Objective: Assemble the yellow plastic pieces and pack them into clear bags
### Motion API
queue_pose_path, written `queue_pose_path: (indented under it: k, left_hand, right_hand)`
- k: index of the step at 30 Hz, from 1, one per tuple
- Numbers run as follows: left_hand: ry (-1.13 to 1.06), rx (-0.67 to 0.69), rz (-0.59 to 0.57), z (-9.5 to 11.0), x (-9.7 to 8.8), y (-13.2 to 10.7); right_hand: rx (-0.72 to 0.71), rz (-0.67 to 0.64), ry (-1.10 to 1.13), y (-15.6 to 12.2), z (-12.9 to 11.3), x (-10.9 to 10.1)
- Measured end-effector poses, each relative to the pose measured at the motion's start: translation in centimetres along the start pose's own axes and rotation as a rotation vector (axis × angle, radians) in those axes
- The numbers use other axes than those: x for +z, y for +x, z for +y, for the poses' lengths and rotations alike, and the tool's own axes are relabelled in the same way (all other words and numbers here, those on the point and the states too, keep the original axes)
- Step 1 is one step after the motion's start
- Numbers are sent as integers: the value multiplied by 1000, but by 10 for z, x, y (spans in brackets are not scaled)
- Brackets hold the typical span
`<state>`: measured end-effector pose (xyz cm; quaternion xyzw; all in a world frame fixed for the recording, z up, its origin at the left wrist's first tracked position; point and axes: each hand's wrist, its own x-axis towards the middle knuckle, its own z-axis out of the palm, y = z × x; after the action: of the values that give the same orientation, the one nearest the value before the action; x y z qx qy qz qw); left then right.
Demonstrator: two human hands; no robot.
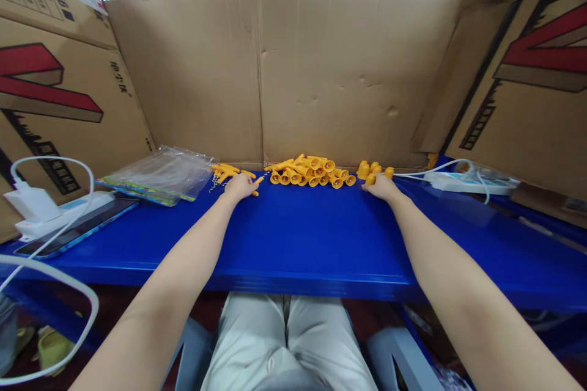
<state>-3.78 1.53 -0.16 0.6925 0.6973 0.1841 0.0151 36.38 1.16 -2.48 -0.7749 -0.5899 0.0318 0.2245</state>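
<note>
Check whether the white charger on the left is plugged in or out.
Plugged in: the white charger stands seated on the power strip.

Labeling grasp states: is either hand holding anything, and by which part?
Cannot be told: the right hand has its fingertips on a yellow cap, the left hand at a small yellow piece. Both parts lie on the blue table, and any grip is hidden.

Orange claw-shaped pieces (227, 171) lie flat under my left hand (241, 186); small orange caps (373, 168) stand clustered at my right hand (380, 187).
</note>
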Motion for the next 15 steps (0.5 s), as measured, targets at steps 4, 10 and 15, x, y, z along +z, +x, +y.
queue_pose_path:
  k: [4, 10, 15]
  left_hand:
    - [28, 23, 86, 3, -1, -4]
    - [-133, 4, 283, 4, 0, 0]
    - [-321, 147, 455, 13, -1, 1]
  right_hand:
    - [11, 59, -70, -4, -6, -3]
    - [-52, 213, -124, -12, -32, -18]
    - [-255, 393, -28, -22, -65, -25]
